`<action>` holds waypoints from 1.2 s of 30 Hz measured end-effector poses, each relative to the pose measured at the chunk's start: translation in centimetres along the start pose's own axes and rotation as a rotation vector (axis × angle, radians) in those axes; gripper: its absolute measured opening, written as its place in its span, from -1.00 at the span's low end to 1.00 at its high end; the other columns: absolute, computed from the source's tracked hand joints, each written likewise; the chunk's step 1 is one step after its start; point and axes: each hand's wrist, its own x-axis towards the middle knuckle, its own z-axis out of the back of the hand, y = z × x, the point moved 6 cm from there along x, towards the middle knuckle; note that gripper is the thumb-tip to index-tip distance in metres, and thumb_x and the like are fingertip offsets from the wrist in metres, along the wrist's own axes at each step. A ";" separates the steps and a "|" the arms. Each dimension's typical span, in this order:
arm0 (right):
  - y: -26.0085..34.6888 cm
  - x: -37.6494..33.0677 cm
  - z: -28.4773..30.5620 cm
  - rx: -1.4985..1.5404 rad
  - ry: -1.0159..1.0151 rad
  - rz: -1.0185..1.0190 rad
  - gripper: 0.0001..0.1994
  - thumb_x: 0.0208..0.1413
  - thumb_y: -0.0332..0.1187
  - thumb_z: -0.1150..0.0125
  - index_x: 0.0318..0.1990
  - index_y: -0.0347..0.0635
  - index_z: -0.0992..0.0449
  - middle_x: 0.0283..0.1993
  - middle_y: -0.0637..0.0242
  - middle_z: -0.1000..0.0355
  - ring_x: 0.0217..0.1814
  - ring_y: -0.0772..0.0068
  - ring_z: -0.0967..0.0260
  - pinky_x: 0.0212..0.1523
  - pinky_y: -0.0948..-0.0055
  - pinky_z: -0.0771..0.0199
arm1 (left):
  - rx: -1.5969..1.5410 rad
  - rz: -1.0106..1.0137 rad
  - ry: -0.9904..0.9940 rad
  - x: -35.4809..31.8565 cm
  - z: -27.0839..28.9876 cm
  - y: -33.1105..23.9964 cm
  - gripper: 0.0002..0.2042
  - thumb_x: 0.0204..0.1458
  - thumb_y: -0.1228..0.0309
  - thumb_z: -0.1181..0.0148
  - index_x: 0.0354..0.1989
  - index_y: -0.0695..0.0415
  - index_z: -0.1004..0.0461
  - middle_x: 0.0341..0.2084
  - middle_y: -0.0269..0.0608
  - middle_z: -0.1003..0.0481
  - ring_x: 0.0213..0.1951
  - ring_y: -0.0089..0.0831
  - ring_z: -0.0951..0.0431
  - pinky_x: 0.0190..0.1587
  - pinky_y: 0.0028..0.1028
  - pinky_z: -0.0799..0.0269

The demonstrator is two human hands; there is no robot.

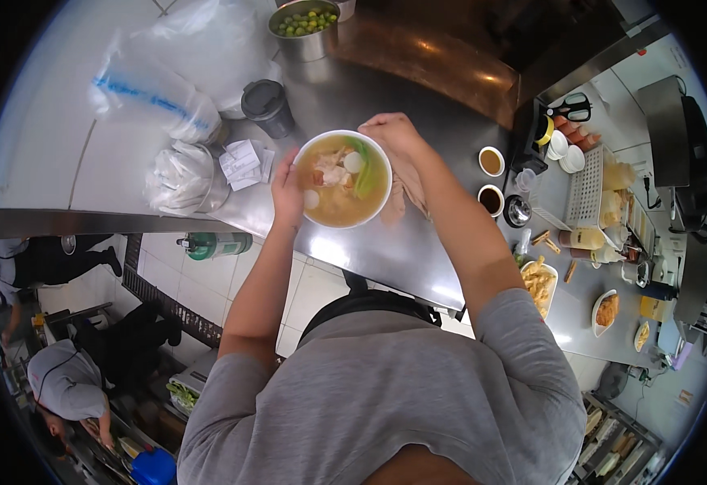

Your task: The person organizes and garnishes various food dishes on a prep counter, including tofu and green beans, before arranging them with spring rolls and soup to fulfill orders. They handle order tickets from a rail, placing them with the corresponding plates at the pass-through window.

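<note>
White soup bowl point(343, 179) near the steel counter's point(386, 250) front edge: broth, greens, pale fish balls. Left hand point(287, 192) fingers clamped on its left rim, right hand point(392, 132) fingers curled on the far-right rim. Steel pot point(304, 30) of green fruit at the back edge. Black lidded cup point(268, 107), plastic bags point(177, 179), paper slips point(243, 162) crowd the left; two sauce cups point(491, 179) right.

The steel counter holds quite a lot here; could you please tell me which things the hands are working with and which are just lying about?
In hand:
- white soup bowl, left hand on its left rim
- right hand at its far rim
- beige cloth beside the bowl

Lying about:
- metal pot of limes
- dark lidded cup
- plastic bags
- two sauce cups
</note>
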 end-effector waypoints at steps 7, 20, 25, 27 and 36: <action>2.3 -2.7 -0.6 -0.235 -0.005 0.202 -0.93 -0.13 -0.54 -0.29 -0.48 -0.38 -0.55 -0.42 0.27 -0.46 -0.37 0.48 -0.39 -0.32 0.55 -0.40 | -0.100 0.017 -0.071 -0.6 -0.5 -0.6 -0.65 0.22 0.46 0.21 0.15 0.31 -0.23 -0.06 -0.12 -0.41 -0.07 -0.45 -0.43 0.01 -0.51 -0.33; -0.4 -17.9 1.3 -1.239 -0.523 0.668 -0.78 -0.20 -0.38 -0.33 -0.30 -0.14 -0.58 -0.15 0.24 -0.43 -0.28 0.23 -0.39 -0.21 0.40 -0.39 | 0.126 -0.129 -0.287 -2.2 2.4 -0.6 -0.70 0.18 0.46 0.13 0.04 0.29 -0.34 -0.09 -0.10 -0.42 -0.08 -0.41 -0.43 0.03 -0.49 -0.30; -8.2 -20.0 0.6 -0.978 -0.145 0.184 -0.69 -0.24 -0.43 -0.29 -0.21 -0.16 -0.54 -0.16 0.21 -0.39 -0.22 0.15 -0.40 -0.15 0.38 -0.39 | 0.450 -0.084 -0.037 -10.8 2.8 -2.5 -0.86 0.11 0.50 0.01 -0.21 0.21 -0.44 -0.30 -0.28 -0.47 -0.21 -0.51 -0.47 -0.14 -0.50 -0.36; -8.6 -20.0 -2.2 -0.804 -0.017 0.010 -0.72 -0.21 -0.46 -0.24 -0.22 -0.18 -0.53 -0.19 0.21 -0.39 -0.18 0.13 -0.40 -0.12 0.35 -0.40 | 0.465 0.037 0.237 -14.8 2.1 0.1 -0.77 0.01 0.48 -0.17 -0.13 0.17 -0.42 -0.29 -0.32 -0.48 -0.23 -0.52 -0.48 -0.22 -0.48 -0.40; -10.4 -19.3 -7.5 0.080 0.417 -0.325 -0.59 -0.04 -0.55 -0.06 0.05 -0.36 -0.35 0.02 0.12 -0.37 -0.04 0.36 -0.40 -0.08 0.44 -0.44 | 0.373 0.156 -0.177 -12.3 9.0 3.1 -0.72 -0.18 0.58 -0.08 -0.21 0.30 -0.41 -0.34 -0.19 -0.51 -0.28 -0.45 -0.49 -0.20 -0.46 -0.40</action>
